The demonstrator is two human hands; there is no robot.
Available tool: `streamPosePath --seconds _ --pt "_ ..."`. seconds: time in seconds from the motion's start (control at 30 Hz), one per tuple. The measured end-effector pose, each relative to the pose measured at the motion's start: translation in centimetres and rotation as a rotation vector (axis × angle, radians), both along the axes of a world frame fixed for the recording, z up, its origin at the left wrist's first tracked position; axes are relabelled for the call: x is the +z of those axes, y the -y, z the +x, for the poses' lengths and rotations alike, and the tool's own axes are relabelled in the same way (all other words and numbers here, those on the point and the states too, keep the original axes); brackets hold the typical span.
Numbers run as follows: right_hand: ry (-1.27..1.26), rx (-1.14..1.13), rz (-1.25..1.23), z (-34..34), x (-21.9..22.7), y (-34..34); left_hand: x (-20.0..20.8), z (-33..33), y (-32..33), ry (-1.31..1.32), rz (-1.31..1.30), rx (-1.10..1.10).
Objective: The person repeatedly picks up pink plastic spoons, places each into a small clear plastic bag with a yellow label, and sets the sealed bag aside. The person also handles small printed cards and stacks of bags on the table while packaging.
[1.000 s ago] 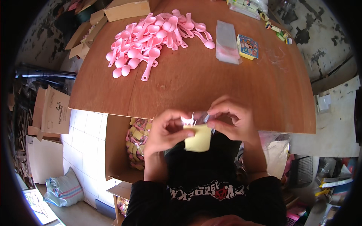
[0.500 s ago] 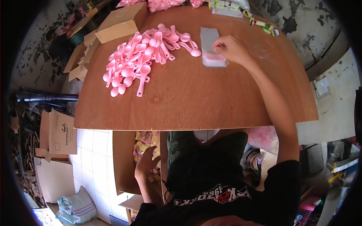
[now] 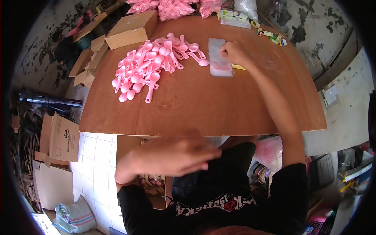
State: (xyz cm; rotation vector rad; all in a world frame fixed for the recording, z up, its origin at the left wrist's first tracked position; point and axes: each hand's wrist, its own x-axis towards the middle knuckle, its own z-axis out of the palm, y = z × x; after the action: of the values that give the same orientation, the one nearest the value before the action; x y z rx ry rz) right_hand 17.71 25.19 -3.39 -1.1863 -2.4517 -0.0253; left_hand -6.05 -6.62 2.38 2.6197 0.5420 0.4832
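My right hand [image 3: 234,54] is closed at the right edge of a stack of clear plastic bags [image 3: 216,47], fingers curled in. Whatever it may pinch is hidden by the fingers. A pinkish patch shows at the near end of the stack, and a small yellow strip [image 3: 238,67] lies beside it under my wrist. My left hand [image 3: 178,155] is over my lap, before the table's near edge, smeared by motion; its fingers look stretched out and I see nothing in them. A heap of pink plastic spoons [image 3: 150,58] lies left of the bags.
A closed cardboard box [image 3: 131,31] stands on the wooden table [image 3: 219,107] behind the spoons. Bags of pink items [image 3: 176,8] line the far edge. Small yellow-green pieces [image 3: 274,37] lie far right. Below my left arm is an open carton [image 3: 152,182] of pink and yellow pieces.
My left hand has risen from the carton and moved right across my lap. My right hand stays by the bags, more closed; the yellow strip now shows beside them. The view has shifted slightly.
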Motion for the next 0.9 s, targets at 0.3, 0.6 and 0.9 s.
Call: streamPosePath --seconds 0.3,0.6,0.9 --pt "0.014 0.025 0.152 -0.1 2.4 4.1 -4.2 1.1 -13.6 0.008 0.138 0.599" --pt "-0.008 -0.134 0.289 0.2 2.2 5.0 -9.0 2.2 -22.1 -0.128 0.199 0.528" --pt "0.103 0.238 0.507 0.8 4.8 17.3 -5.5 4.1 -14.3 0.823 -1.273 0.537"
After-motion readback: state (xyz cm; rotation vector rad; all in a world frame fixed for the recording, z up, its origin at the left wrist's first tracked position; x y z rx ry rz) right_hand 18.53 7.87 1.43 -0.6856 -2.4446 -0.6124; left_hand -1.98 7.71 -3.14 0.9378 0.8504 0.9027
